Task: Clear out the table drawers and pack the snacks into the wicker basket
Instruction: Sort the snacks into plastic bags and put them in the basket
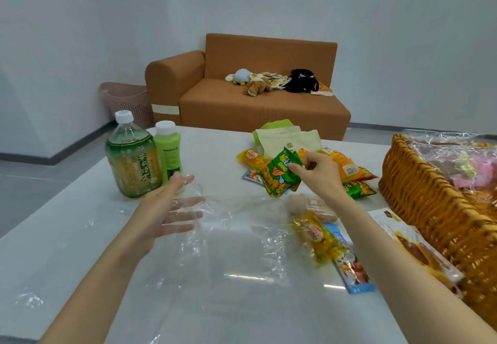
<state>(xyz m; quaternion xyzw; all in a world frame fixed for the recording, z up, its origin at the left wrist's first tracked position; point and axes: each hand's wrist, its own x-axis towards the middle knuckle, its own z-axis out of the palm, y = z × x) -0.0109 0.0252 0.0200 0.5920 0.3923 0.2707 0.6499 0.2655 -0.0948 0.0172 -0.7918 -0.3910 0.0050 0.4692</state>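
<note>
**Head view.** The right hand [318,175] is reaching over the snack heap on the white table [212,144]. Its fingers [294,166] are pinching the upper edge of a green snack packet [278,178], which is hanging tilted just above the pile. Gripping at the edge is probably sparing the contents from crushing.

The left hand [166,209] is lying released, its fingers [188,216] straight and spread. They are showing through a clear plastic film [242,249] that is spreading across the near table. Whether the hand is under the film or inside it cannot be told.

The wicker basket [419,209] is standing at the table's right edge, near the right forearm, with crinkled cellophane lying in it. The heap is sitting just beside it, presumably to keep transfers short. No drawer is showing.

**Counts.**
- **Bottles:** two, a tea bottle [131,161] and a green bottle [169,153], standing upright and touching at the left, well apart from the snacks.
- **Green packets:** two, the held one and a second green packet [359,190] lying near the basket.
- **Yellow packets [320,239]:** at least three.
- **Beige pouches [287,139]:** at least two, overlapping behind the heap.
- **Blue-wrapped bars [356,276]:** at least two.
- **Flat printed box [419,249]:** one, lying at the basket's foot.

**Background.** A sofa [263,101] is carrying soft toys, and a pink hamper [129,101] is standing beside it.
</note>
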